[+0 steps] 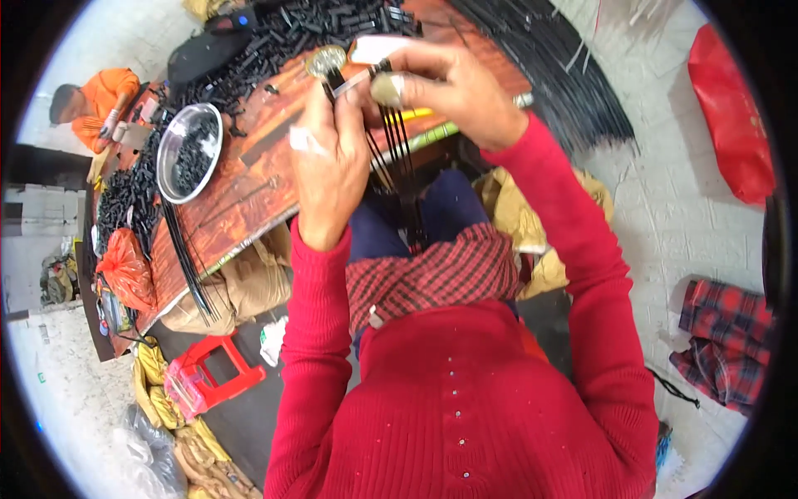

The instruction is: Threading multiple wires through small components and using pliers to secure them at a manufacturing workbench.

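Note:
My right hand (453, 83) is closed around the top of several thin black rods (397, 137), which slant down towards my lap. A tan cover sits on its thumb, with white tape beside it. My left hand (328, 162), with white tape on it, is closed close beside the right one. Its raised fingertips pinch a small black piece (334, 80), whose exact kind I cannot make out. A short pale strip (352, 86) spans the gap between the two hands. Behind the fingertips, a round gold-coloured lid or dish (325, 60) lies on the red-brown table (241, 187).
A metal bowl (161, 158) of small black parts stands at left, near heaps of similar parts (299, 29). Long black rods (549, 66) lie at the far right of the table. A red plastic stool (241, 391) is on the floor. Another person (108, 96) sits at far left.

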A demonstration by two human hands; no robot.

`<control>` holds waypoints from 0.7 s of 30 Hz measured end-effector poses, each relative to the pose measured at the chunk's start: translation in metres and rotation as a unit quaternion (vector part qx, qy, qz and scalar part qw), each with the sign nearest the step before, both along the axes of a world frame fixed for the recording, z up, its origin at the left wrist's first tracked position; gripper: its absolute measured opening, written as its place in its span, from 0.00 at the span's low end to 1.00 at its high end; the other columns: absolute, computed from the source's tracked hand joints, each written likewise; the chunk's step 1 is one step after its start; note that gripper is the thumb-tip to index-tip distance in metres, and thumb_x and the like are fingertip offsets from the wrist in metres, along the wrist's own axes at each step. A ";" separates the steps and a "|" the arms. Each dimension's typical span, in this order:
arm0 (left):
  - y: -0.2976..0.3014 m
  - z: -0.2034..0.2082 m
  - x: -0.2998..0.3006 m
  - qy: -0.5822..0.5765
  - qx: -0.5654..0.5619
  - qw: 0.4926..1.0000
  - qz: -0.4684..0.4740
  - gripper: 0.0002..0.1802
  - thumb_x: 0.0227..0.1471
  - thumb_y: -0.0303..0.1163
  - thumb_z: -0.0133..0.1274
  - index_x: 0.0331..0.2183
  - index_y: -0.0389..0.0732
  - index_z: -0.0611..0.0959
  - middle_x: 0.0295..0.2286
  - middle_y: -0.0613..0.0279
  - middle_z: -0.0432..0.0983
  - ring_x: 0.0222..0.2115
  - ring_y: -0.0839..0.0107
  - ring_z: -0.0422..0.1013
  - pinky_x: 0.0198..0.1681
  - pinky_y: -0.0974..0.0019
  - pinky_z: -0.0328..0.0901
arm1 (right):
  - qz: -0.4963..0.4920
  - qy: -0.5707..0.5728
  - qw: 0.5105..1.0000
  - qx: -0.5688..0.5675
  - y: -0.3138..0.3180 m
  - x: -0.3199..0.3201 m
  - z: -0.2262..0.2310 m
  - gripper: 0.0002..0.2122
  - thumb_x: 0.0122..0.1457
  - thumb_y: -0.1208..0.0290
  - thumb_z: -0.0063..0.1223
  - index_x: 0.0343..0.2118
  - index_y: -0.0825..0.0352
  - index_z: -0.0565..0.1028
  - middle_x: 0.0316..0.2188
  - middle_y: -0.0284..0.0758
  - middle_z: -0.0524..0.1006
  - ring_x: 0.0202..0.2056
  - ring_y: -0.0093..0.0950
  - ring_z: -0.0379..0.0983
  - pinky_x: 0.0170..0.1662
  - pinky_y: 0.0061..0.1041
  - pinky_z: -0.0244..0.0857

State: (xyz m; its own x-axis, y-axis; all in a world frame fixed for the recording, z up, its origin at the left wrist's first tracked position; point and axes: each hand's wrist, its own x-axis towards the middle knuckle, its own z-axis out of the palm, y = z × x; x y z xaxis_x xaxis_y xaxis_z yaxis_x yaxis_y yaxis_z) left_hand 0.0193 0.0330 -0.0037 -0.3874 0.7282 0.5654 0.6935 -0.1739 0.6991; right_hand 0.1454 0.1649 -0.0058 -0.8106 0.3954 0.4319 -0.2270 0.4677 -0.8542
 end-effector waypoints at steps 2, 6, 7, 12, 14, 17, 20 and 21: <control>-0.002 -0.002 0.001 -0.155 -0.012 0.985 -0.068 0.12 0.63 0.30 0.41 0.40 0.33 0.76 0.23 0.65 0.73 0.23 0.79 0.68 0.28 0.72 0.66 | 0.018 0.019 0.994 -0.105 -0.009 0.001 -0.007 0.11 0.62 0.70 0.51 0.41 0.73 0.75 0.32 0.33 0.77 0.36 0.20 0.74 0.43 0.22 0.69; -0.007 -0.004 0.000 -0.198 -0.012 0.974 -0.107 0.13 0.64 0.28 0.40 0.43 0.33 0.76 0.29 0.65 0.74 0.29 0.80 0.68 0.33 0.73 0.66 | 0.030 0.056 0.982 -0.180 -0.023 0.002 0.001 0.11 0.62 0.71 0.52 0.42 0.73 0.75 0.33 0.33 0.78 0.34 0.20 0.75 0.41 0.21 0.71; -0.008 -0.003 0.002 -0.181 -0.011 0.979 -0.099 0.13 0.64 0.28 0.39 0.45 0.33 0.75 0.29 0.65 0.75 0.29 0.79 0.69 0.33 0.73 0.66 | 0.019 0.060 0.983 -0.175 -0.026 0.002 0.003 0.12 0.62 0.70 0.52 0.42 0.73 0.76 0.34 0.33 0.78 0.34 0.20 0.75 0.42 0.21 0.71; -0.005 -0.008 0.000 -0.083 0.007 0.995 -0.056 0.15 0.61 0.23 0.40 0.49 0.32 0.73 0.27 0.59 0.75 0.26 0.74 0.71 0.29 0.69 0.68 | 0.013 0.085 0.982 -0.166 -0.031 -0.004 0.012 0.12 0.61 0.69 0.54 0.43 0.72 0.76 0.39 0.34 0.79 0.36 0.20 0.75 0.44 0.21 0.71; -0.006 -0.004 0.003 -0.060 0.010 0.997 -0.043 0.16 0.60 0.21 0.41 0.50 0.33 0.72 0.25 0.56 0.75 0.24 0.70 0.72 0.27 0.67 0.67 | 0.013 0.073 0.977 -0.199 -0.035 -0.003 0.015 0.12 0.61 0.69 0.54 0.43 0.71 0.76 0.40 0.34 0.79 0.37 0.20 0.75 0.45 0.21 0.70; -0.007 -0.003 0.005 -0.030 -0.004 0.999 -0.018 0.18 0.58 0.20 0.42 0.51 0.32 0.69 0.26 0.49 0.75 0.24 0.61 0.74 0.26 0.61 0.67 | -0.007 0.080 0.971 -0.224 -0.039 -0.007 0.011 0.12 0.60 0.70 0.55 0.43 0.71 0.76 0.40 0.35 0.79 0.39 0.20 0.75 0.46 0.21 0.70; -0.002 -0.017 0.000 0.068 0.057 0.996 0.023 0.20 0.55 0.19 0.44 0.51 0.30 0.69 0.27 0.41 0.75 0.26 0.49 0.75 0.27 0.55 0.67 | -0.040 0.101 0.974 -0.199 -0.044 -0.013 0.009 0.11 0.60 0.71 0.55 0.43 0.71 0.76 0.40 0.35 0.79 0.39 0.20 0.75 0.47 0.21 0.69; -0.001 -0.018 -0.001 0.067 0.056 0.996 0.023 0.20 0.55 0.19 0.44 0.51 0.30 0.69 0.27 0.41 0.75 0.26 0.49 0.75 0.27 0.55 0.67 | -0.055 0.102 0.976 -0.183 -0.046 -0.015 0.009 0.10 0.60 0.72 0.55 0.43 0.71 0.76 0.40 0.35 0.79 0.40 0.20 0.75 0.47 0.20 0.69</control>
